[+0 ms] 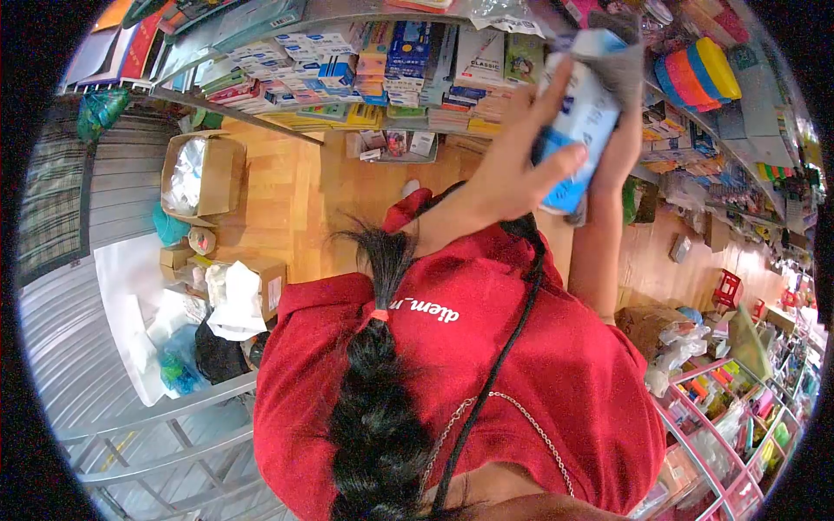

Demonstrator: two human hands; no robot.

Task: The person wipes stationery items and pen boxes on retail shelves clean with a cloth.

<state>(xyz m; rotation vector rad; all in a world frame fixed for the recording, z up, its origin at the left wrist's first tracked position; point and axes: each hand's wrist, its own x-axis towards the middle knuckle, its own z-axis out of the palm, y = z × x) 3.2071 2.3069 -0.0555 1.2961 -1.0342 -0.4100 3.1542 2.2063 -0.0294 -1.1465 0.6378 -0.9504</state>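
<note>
In the head view a white-and-blue box (577, 130) with partly readable "GEL" lettering is held up before the shelf, blurred by motion. My left hand (519, 156) grips it from the left, thumb across its lower front and fingers along its upper side. Around the right side my right hand (622, 143) is closed, its fingers largely hidden behind the box. A greyish, smeared thing (627, 65) shows behind the top of the box, too blurred to name.
Stacked boxes (408, 65) of stationery fill the shelf ahead. An open carton (395, 146) sits on the floor beneath it. To the left stand a cardboard box (228, 178) and a metal rail (165, 421). Orange, blue and yellow rounded items (699, 74) hang at the right shelf.
</note>
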